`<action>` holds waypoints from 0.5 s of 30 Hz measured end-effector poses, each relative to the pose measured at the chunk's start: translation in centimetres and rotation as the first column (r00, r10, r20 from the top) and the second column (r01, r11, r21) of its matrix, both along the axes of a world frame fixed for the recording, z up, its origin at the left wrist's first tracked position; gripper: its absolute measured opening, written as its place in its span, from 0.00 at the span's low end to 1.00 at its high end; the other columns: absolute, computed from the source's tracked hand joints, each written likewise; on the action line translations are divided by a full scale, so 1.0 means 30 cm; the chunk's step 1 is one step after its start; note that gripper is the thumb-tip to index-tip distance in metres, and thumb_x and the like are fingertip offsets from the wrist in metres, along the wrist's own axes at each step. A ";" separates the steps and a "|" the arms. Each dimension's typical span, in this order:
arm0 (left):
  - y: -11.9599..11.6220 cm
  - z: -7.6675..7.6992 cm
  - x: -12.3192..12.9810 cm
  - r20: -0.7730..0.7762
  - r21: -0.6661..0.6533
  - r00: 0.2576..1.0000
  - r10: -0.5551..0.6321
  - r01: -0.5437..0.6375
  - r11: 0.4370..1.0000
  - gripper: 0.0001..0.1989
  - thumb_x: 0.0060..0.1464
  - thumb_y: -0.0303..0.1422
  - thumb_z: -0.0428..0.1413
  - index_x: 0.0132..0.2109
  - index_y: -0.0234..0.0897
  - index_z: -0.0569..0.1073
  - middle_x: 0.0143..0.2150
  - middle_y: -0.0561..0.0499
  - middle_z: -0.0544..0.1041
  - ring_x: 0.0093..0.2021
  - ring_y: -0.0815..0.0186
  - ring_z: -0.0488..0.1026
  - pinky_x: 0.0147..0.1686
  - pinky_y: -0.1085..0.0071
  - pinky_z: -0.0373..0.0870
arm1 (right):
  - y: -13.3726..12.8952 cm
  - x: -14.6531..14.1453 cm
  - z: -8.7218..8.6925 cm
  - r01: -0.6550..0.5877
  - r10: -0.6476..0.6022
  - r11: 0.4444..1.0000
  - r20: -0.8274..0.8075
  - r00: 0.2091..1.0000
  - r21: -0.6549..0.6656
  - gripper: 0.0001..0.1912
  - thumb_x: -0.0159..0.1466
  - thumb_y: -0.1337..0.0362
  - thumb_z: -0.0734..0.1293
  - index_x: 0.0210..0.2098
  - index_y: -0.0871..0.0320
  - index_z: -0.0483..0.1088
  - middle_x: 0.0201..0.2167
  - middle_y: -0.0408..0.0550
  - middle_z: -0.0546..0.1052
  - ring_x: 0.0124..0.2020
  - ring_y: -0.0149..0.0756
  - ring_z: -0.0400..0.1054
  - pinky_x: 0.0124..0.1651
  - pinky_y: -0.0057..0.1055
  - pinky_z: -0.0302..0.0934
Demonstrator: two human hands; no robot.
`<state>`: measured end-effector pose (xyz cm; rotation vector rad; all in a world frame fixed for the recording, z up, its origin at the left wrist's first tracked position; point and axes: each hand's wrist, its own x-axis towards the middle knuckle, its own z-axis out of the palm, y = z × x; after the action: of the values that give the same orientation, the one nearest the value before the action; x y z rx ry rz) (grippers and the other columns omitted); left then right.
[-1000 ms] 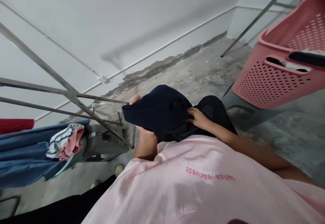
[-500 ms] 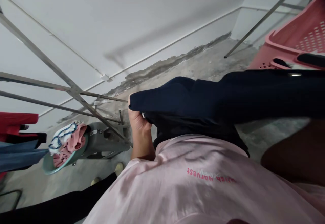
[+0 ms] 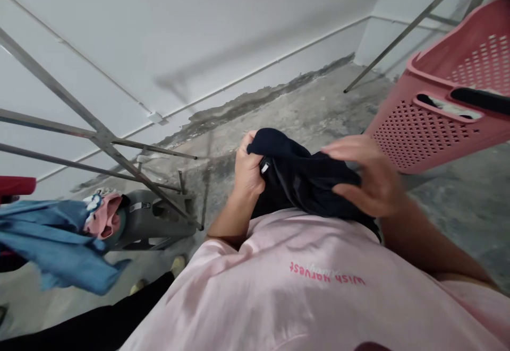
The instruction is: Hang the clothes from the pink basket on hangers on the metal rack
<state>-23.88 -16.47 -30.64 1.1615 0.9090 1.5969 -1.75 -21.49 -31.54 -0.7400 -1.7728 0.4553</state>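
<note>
A dark navy garment lies bunched in front of my waist, with a small white tag near its left end. My left hand is closed on that end, fingers wrapped round the cloth. On the garment's right side, my right hand is blurred, its thumb and fingers spread apart at the edge of the cloth. It does not grip the fabric.
A pink perforated basket stands at the right. Metal rack bars cross the left. A blue garment hangs beside pink cloth near a grey stool. Another person's black-clad leg shows lower left.
The garment, earlier stretched out to the right, is now gathered at my waist. My right hand has come into view beside it. The blue garment at the left has swung further right.
</note>
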 end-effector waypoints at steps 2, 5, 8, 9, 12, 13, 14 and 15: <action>-0.001 0.002 0.033 -0.086 0.041 0.996 -0.008 0.011 0.999 0.20 0.50 0.49 0.65 0.34 0.39 0.68 0.32 0.55 0.72 0.34 0.67 0.73 0.37 0.71 0.73 | 0.025 -0.088 -0.010 -0.046 0.044 0.999 0.107 0.993 0.023 0.42 0.54 0.58 0.76 0.65 0.43 0.62 0.60 0.48 0.71 0.60 0.50 0.65 0.62 0.49 0.60; -0.001 -0.005 0.046 -0.189 0.096 0.981 -0.046 0.065 0.993 0.20 0.53 0.52 0.62 0.37 0.40 0.70 0.35 0.53 0.74 0.37 0.65 0.74 0.40 0.69 0.73 | 0.051 -0.124 -0.017 0.051 -0.037 0.978 0.071 0.997 -0.200 0.25 0.59 0.57 0.73 0.56 0.47 0.71 0.52 0.47 0.76 0.52 0.45 0.70 0.54 0.42 0.66; 0.023 -0.025 0.023 -0.327 0.110 0.928 -0.178 0.225 0.968 0.22 0.50 0.53 0.63 0.40 0.40 0.73 0.35 0.52 0.75 0.36 0.63 0.74 0.39 0.68 0.72 | 0.052 -0.065 -0.003 -0.021 -0.050 0.913 -0.162 0.985 -0.406 0.06 0.60 0.59 0.71 0.35 0.52 0.77 0.31 0.42 0.77 0.33 0.34 0.71 0.39 0.32 0.66; 0.040 -0.035 0.015 -0.404 0.095 0.876 -0.261 0.325 0.941 0.23 0.48 0.53 0.65 0.41 0.39 0.74 0.35 0.51 0.76 0.37 0.62 0.74 0.40 0.68 0.71 | 0.049 -0.036 0.004 -0.063 -0.071 0.906 -0.298 0.952 -0.418 0.07 0.58 0.57 0.73 0.32 0.53 0.77 0.28 0.42 0.75 0.29 0.32 0.69 0.34 0.30 0.64; 0.105 -0.084 0.005 -0.620 -0.037 0.603 -0.502 0.617 0.786 0.25 0.45 0.51 0.67 0.43 0.38 0.77 0.40 0.47 0.78 0.44 0.57 0.75 0.46 0.65 0.70 | 0.038 0.052 0.020 -0.022 -0.184 0.952 -0.628 0.756 -0.305 0.15 0.47 0.54 0.79 0.30 0.55 0.78 0.25 0.43 0.74 0.23 0.30 0.65 0.25 0.28 0.57; 0.126 -0.108 0.009 -0.649 -0.094 0.539 -0.538 0.645 0.759 0.25 0.44 0.51 0.68 0.43 0.38 0.78 0.40 0.47 0.79 0.46 0.55 0.75 0.47 0.64 0.70 | 0.036 0.079 0.021 0.053 -0.217 0.966 -0.684 0.696 -0.252 0.16 0.44 0.54 0.80 0.28 0.55 0.78 0.24 0.43 0.74 0.23 0.30 0.65 0.26 0.29 0.57; 0.145 -0.135 0.016 -0.656 -0.145 0.515 -0.551 0.631 0.762 0.24 0.44 0.50 0.68 0.43 0.38 0.78 0.41 0.47 0.79 0.47 0.55 0.75 0.49 0.63 0.70 | 0.036 0.104 0.021 0.139 -0.247 0.968 -0.724 0.644 -0.207 0.16 0.43 0.54 0.80 0.26 0.54 0.77 0.24 0.43 0.73 0.23 0.31 0.65 0.27 0.31 0.59; 0.158 -0.164 0.024 -0.651 -0.188 0.524 -0.549 0.590 0.785 0.23 0.45 0.49 0.68 0.42 0.38 0.78 0.40 0.47 0.80 0.47 0.55 0.75 0.49 0.62 0.70 | 0.036 0.128 0.019 0.211 -0.282 0.959 -0.739 0.612 -0.191 0.16 0.43 0.53 0.79 0.24 0.54 0.75 0.25 0.43 0.72 0.25 0.33 0.66 0.31 0.33 0.63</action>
<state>-23.16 -11.74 -35.56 1.9164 0.7820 0.6230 2.10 -20.40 -30.97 -0.6947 -0.8309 0.5524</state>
